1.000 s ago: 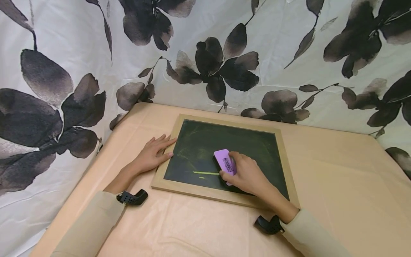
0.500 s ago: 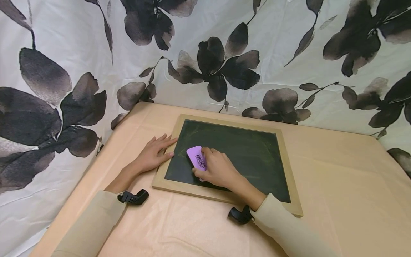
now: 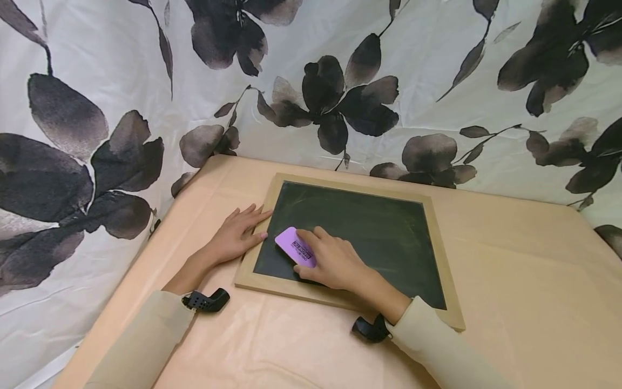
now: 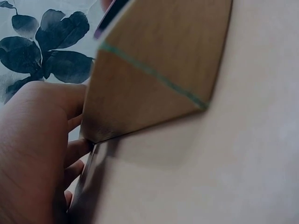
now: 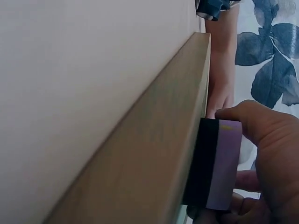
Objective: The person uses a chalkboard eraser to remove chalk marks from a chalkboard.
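Note:
A small chalkboard (image 3: 369, 232) with a light wooden frame lies on the table, its dark face showing faint yellowish smears. My right hand (image 3: 335, 259) grips a purple board eraser (image 3: 294, 246) with thumb and fingers along its sides, over the lower left of the board. In the right wrist view the eraser (image 5: 224, 163) shows a black felt layer facing the board. My left hand (image 3: 235, 235) lies with fingers spread at the board's left side, thumb and fingertips on the wooden frame. The left wrist view shows those fingers (image 4: 77, 151) along the frame's edge (image 4: 154, 70).
A peach cloth (image 3: 525, 270) covers the table. Behind it hangs a white curtain (image 3: 437, 65) printed with dark flowers. Each wrist wears a black camera mount, the left one (image 3: 206, 300) beside the board's near left corner.
My right hand has slid the eraser leftward across the board and tilted it further left. The yellow chalk lines seen earlier are gone from view. My left hand has stayed on the frame.

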`<act>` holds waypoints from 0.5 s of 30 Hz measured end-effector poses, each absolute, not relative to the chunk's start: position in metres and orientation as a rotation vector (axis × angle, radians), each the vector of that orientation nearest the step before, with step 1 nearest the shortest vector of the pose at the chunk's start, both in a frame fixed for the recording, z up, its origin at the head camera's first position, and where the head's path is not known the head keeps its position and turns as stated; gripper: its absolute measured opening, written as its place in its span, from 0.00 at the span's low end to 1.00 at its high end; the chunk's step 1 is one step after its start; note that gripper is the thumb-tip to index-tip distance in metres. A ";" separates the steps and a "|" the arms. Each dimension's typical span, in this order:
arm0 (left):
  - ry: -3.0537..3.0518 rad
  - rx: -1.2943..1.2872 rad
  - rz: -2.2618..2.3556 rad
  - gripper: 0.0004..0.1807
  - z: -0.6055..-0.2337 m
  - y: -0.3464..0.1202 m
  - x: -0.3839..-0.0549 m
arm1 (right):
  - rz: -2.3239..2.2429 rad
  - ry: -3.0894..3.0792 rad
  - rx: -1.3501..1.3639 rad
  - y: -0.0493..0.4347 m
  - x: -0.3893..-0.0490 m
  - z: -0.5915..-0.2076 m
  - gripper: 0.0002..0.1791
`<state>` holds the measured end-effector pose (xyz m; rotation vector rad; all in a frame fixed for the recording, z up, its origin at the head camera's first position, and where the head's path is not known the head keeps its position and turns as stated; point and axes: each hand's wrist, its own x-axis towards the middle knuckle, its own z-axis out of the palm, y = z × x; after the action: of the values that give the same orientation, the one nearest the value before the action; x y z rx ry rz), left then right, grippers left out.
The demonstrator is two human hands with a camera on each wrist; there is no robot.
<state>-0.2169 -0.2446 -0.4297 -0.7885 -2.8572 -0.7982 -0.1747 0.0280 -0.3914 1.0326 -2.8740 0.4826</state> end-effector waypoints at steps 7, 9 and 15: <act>-2.840 -0.808 -0.789 0.32 -0.426 -0.243 -0.218 | 0.486 -2.919 0.899 0.073 -0.172 -0.388 0.39; -2.838 -0.810 -0.790 0.32 -0.427 -0.243 -0.218 | 0.489 -2.931 0.854 0.088 -0.172 -0.389 0.39; -2.840 -0.799 -0.795 0.33 -0.430 -0.242 -0.217 | 0.496 -2.940 0.753 0.131 -0.172 -0.395 0.39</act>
<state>-0.2170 -0.2420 -0.4304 -0.7985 -2.8398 -0.7953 -0.1721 0.1310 -0.3948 0.7531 -2.9401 0.4960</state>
